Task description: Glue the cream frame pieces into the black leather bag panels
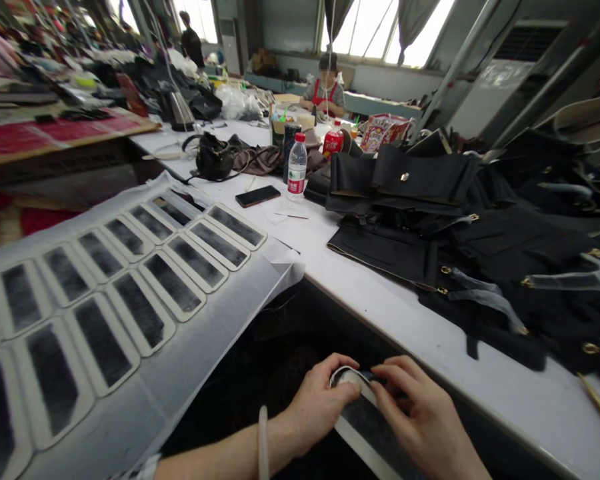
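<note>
Low at the front, past the table edge, my left hand (320,397) grips the rounded end of a dark panel with a pale border (363,430), thumb on its face. On the other side, my right hand (425,417) pinches the same panel's edge near a small black bit whose kind I cannot make out. The panel's lower part runs out of the picture beneath my right hand. To the left, several similar pale-bordered dark panels (173,287) lie in rows on a grey-white sheet (230,310).
Black leather bag pieces (510,247) with gold-coloured rings are heaped on the white table (353,290) at right. Farther back stand a water bottle (297,167) and a red bottle (333,140), with a phone (258,195) nearby. A person in a red apron (325,93) sits beyond.
</note>
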`<state>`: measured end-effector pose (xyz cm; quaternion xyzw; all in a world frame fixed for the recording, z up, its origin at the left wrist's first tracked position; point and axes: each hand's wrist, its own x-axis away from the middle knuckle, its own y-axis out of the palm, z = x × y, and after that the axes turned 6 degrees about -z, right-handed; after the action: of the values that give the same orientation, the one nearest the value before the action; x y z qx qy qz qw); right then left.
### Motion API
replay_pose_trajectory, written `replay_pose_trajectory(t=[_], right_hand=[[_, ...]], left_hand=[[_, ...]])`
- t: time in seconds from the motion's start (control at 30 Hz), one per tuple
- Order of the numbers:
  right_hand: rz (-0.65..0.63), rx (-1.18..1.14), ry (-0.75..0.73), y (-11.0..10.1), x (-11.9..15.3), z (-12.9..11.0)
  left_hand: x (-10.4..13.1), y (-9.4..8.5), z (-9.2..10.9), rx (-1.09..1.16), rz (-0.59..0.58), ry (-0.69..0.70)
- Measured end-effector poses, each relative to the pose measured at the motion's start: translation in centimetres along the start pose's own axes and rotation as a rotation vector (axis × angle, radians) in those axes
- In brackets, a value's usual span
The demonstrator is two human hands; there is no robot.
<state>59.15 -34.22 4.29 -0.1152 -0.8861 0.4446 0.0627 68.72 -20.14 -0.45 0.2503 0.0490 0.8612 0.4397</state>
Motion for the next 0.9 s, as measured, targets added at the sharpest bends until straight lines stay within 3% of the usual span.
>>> replay_pose_trajectory(t=[0.1, 0.17, 0.4, 0.6, 0.77, 0.83, 0.9], right_hand=[[-0.168, 0.252, -0.075, 0.3, -0.7, 0.0], [-0.179, 0.391, -0.112, 0.7, -0.9, 0.2], [0.003, 0.548, -0.264, 2.0, -1.3, 1.0], [0.068, 0.544, -0.177, 2.8, -1.9, 1.4], [0.014, 0.164, -0.118, -0.6, -0.6, 0.0], [0.061, 0.061, -0.143, -2.5, 1.1, 0.2], [0.151, 0.133, -0.147, -3.8, 3.4, 1.0]], left_hand=[[-0.1, 0.0, 0.1, -0.018, 0.013, 0.006], [-0.1, 0.0, 0.0, -0.036, 0.021, 0.010], [-0.3, 0.0, -0.5, -0.077, 0.048, 0.039], [-0.4, -0.1, -0.3, -0.086, 0.042, 0.049], [-0.5, 0.0, 0.6, -0.095, 0.045, 0.009], [-0.6, -0.2, 0.6, -0.068, 0.017, 0.012], [-0.8, -0.4, 0.4, -0.061, -0.028, 0.019]])
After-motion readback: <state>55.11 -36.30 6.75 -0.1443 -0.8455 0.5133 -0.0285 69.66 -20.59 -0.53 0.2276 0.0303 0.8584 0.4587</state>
